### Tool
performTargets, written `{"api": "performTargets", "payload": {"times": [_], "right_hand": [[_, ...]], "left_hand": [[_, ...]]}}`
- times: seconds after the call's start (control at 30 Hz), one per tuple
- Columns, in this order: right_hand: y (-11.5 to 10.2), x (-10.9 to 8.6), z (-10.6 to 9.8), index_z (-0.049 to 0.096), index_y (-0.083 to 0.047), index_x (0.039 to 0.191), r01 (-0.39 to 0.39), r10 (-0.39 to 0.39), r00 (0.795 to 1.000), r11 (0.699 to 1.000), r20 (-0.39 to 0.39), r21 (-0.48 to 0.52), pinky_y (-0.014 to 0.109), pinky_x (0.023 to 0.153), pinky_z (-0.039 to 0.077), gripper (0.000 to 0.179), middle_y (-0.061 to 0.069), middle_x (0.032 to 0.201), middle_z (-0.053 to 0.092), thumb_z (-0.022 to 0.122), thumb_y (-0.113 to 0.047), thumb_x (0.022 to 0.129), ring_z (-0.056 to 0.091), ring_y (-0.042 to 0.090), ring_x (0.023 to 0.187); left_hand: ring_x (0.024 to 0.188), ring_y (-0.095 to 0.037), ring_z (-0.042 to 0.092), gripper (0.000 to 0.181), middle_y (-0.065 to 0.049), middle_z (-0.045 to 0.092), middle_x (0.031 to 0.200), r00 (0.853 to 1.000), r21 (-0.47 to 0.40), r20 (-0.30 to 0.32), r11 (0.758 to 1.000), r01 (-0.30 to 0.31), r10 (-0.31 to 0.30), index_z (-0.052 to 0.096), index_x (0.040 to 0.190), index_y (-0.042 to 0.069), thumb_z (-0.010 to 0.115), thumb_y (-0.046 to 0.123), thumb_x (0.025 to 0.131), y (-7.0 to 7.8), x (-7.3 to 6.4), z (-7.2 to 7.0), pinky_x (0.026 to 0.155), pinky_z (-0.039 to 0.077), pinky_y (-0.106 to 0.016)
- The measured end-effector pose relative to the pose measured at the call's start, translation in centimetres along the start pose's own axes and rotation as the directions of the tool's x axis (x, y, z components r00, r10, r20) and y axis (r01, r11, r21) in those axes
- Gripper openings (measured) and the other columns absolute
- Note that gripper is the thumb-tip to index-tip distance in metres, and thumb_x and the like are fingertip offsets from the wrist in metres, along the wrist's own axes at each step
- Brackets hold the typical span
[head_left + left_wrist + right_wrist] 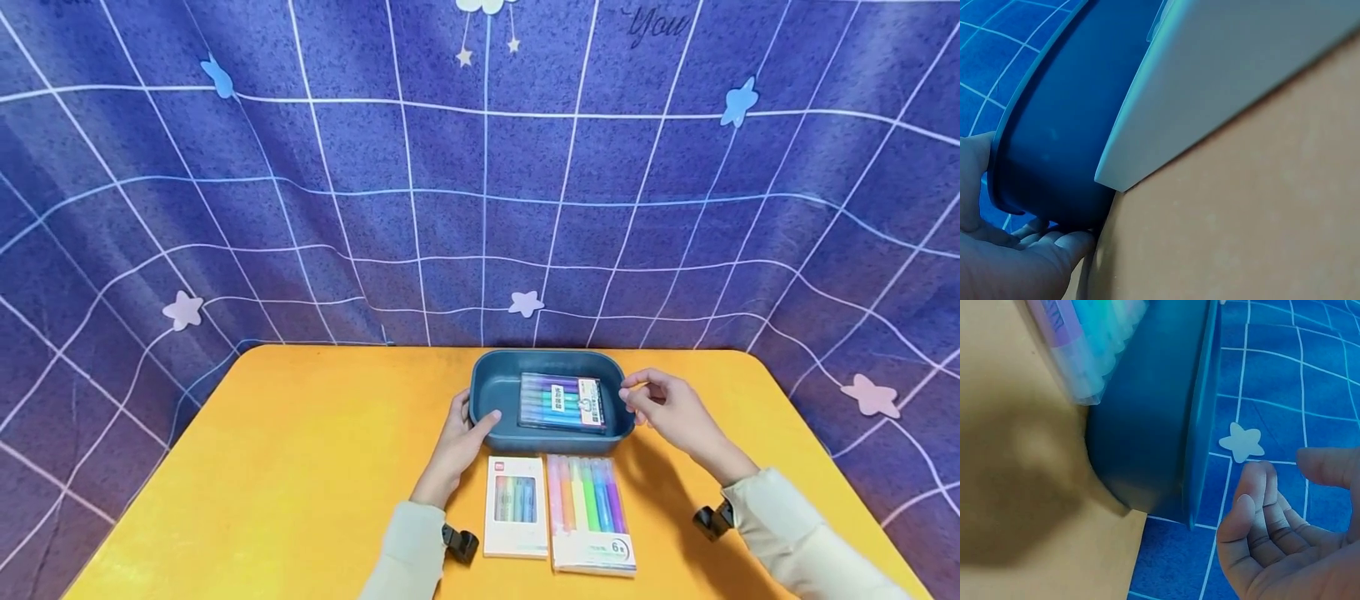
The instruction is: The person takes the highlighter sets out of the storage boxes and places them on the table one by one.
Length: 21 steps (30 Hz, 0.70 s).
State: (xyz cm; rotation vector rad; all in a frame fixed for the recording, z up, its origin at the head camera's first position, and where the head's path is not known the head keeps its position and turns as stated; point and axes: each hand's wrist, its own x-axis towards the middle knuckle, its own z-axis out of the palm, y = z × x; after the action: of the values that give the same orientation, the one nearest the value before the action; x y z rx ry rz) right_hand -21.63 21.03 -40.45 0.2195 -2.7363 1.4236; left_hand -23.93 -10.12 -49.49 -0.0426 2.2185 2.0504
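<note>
A dark blue plastic bin (497, 393) stands towards the back of the table. Inside it lies a clear pack of pens (551, 402) in purple, green and blue. My left hand (459, 442) grips the bin's left end, thumb over the rim and fingers against the outside, as the left wrist view also shows. Just off the right end, my right hand (671, 410) hovers with loosely bent fingers. In the right wrist view its thumb and fingers (1266, 512) are apart, with nothing between them. In front of the bin lie a white box of pens (516, 533) and a clear pack of highlighters (588, 500).
The yellow table (322, 450) spreads out to the left of the bin. Behind it hangs a blue curtain (450, 225) with a white grid and stars. The white box and the highlighter pack lie side by side close to the bin's front wall.
</note>
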Motion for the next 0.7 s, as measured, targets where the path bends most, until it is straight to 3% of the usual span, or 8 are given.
{"api": "performTargets", "payload": {"times": [0.3, 0.7], "right_hand": [[0.4, 0.7, 0.5, 0.064, -0.002, 0.112, -0.038, 0.038, 0.999, 0.999, 0.008, -0.004, 0.023, 0.064, 0.051, 0.024, 0.015, 0.086, 0.071, 0.062, -0.022, 0.099, 0.063, 0.016, 0.068], [0.9, 2.1, 0.7, 0.064, -0.001, 0.112, -0.022, 0.022, 1.000, 0.999, 0.003, -0.024, 0.023, 0.062, 0.049, 0.026, 0.018, 0.087, 0.070, 0.062, -0.024, 0.100, 0.063, 0.017, 0.066]], "left_hand": [[0.156, -0.035, 0.024, 0.074, -0.012, 0.028, 0.167, 1.000, 0.000, 0.010, 1.000, -0.004, 0.004, 0.024, 0.158, 0.015, 0.065, 0.029, 0.098, 0.0, 0.0, 0.0, 0.126, 0.020, -0.058], [0.154, -0.035, 0.027, 0.073, -0.014, 0.030, 0.166, 1.000, -0.006, 0.009, 1.000, -0.025, 0.025, 0.022, 0.158, 0.012, 0.064, 0.024, 0.099, 0.0, 0.1, 0.0, 0.126, 0.023, -0.054]]}}
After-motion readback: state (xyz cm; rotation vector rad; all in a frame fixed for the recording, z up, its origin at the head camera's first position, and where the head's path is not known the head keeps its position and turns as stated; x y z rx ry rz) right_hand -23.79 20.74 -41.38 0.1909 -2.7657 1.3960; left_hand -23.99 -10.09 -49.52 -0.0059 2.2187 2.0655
